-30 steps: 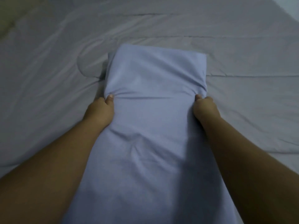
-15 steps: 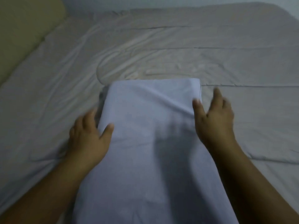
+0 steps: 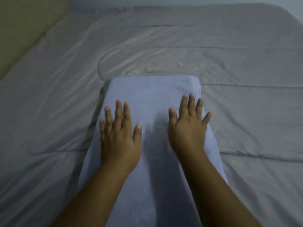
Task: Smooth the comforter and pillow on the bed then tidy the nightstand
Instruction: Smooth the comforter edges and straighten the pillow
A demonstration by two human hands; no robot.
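A long pale blue pillow point(image 3: 154, 94) lies lengthwise on the grey comforter point(image 3: 246, 120), running from the bottom of the view to the middle. My left hand point(image 3: 119, 138) rests flat on the pillow's left half, fingers spread, palm down. My right hand point(image 3: 188, 128) lies flat on its right half, fingers apart, the little finger over the pillow's right edge. Neither hand holds anything. The comforter shows creases and folds to the left of and beyond the pillow.
A beige headboard or wall panel point(image 3: 24, 30) stands at the upper left, along the bed's edge. The bed's far corner point(image 3: 288, 15) curves away at the upper right. No nightstand is in view.
My hands let go of the pillow's sides, where they were gripping it, and moved onto its top, now lying flat with fingers spread. The view tilted up, showing more of the bed.
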